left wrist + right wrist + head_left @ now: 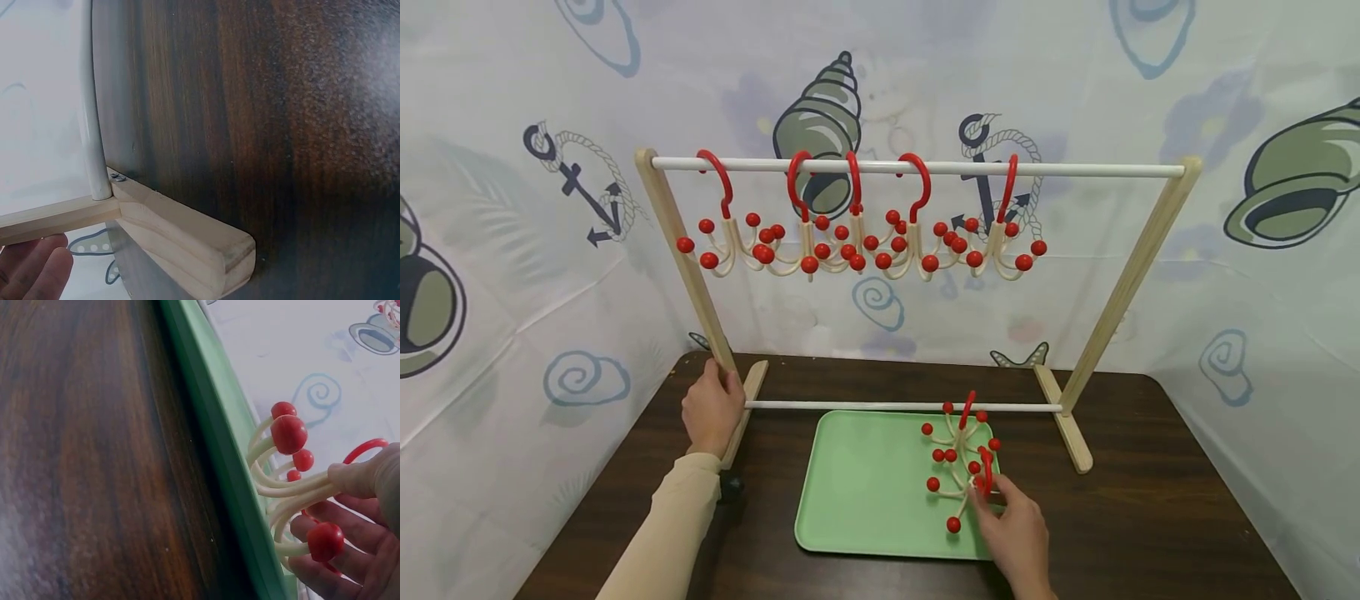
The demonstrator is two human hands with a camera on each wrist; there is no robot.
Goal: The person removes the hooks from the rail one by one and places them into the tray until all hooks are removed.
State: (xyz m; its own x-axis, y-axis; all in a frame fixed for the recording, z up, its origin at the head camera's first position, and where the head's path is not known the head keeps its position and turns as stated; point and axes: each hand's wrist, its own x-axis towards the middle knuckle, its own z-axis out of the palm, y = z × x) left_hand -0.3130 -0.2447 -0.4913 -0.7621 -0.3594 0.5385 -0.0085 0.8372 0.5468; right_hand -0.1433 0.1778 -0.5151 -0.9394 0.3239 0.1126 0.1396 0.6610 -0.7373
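Though cream-armed, the hanger (300, 485) red at hook (365, 448) and ball tips (289, 434).

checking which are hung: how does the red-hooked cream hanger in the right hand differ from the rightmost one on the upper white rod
The right hand grips the held hanger; no hand touches the rightmost hanger. The held hanger is at the green rectangular tray; the rightmost hanger hangs from the upper white rod. Both have red hooks, cream arms and red ball tips.
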